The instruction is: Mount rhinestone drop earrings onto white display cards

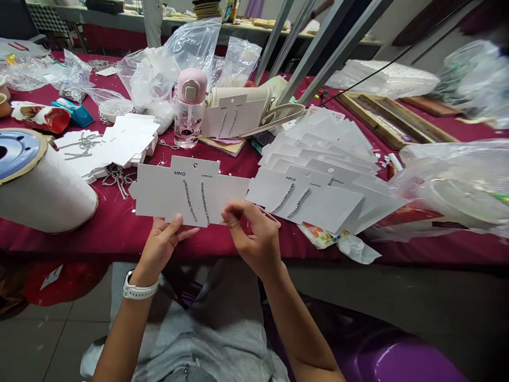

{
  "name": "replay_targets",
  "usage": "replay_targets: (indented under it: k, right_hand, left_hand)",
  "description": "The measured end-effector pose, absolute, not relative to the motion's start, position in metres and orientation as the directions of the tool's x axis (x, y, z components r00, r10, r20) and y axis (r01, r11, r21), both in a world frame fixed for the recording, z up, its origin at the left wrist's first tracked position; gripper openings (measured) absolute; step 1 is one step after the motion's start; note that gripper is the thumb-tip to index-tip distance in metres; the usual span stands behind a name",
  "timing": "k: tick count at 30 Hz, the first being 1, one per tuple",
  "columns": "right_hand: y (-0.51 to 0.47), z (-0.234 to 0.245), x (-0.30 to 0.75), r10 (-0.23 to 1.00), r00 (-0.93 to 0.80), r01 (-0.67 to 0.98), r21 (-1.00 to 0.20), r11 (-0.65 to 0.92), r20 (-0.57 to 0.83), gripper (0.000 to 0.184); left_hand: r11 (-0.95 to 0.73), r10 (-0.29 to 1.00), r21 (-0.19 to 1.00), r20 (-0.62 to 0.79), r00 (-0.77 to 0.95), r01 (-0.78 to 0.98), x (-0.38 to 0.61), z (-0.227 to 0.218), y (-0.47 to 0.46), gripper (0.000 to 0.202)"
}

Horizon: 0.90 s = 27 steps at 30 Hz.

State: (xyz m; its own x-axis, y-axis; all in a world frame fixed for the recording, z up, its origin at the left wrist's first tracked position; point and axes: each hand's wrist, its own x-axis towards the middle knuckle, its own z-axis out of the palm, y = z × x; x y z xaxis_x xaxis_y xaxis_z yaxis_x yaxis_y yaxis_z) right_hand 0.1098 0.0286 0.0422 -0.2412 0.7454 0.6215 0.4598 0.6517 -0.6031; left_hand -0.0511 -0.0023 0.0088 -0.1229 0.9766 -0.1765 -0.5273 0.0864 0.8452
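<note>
White rectangular MNG earring card [159, 191], bearing two silver rhinestone chains [190, 200], is held level above the near edge of a maroon-clothed table [119, 233]; left hand [159, 246] grips its lower edge, thumb in front, while right hand [254, 239] pinches its lower right edge, a light, even hold that keeps both chains straight

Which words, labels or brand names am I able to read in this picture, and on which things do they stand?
"MNG": held white earring card and the next card to its right.
"EARRINGS": same two cards.
Red packet: print too blurred to read.
</note>
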Motion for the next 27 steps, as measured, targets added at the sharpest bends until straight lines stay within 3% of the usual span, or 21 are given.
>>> replay_targets:
  k: [4,9,14,19,27]
  right_hand:
    - [0.026,0.045,0.091,0.714,-0.306,0.536,-0.506,0.676,0.63,0.013]
    - [0.021,0.043,0.073,0.778,-0.312,0.669,-0.456,0.588,0.546,0.026]
    - [0.02,0.038,0.067,0.788,-0.35,0.685,-0.435,0.584,0.507,0.032]
    - [0.018,0.033,0.067,0.794,-0.389,0.644,-0.479,0.597,0.468,0.033]
    - [0.028,0.039,0.076,0.814,-0.362,0.621,-0.533,0.575,0.455,0.036]
  left_hand:
    - [0.116,0.981,0.772,-0.188,-0.05,-0.624,-0.056,0.006,-0.003,0.045]
    - [0.121,0.985,0.745,-0.174,-0.016,-0.656,-0.057,0.0,-0.003,0.035]
    - [0.158,0.985,0.737,-0.168,0.047,-0.657,-0.058,-0.004,-0.004,0.025]
    - [0.139,0.987,0.776,-0.163,0.017,-0.616,-0.055,-0.006,-0.003,0.027]
    - [0.117,0.986,0.886,-0.157,-0.053,-0.449,-0.049,-0.003,0.0,0.055]
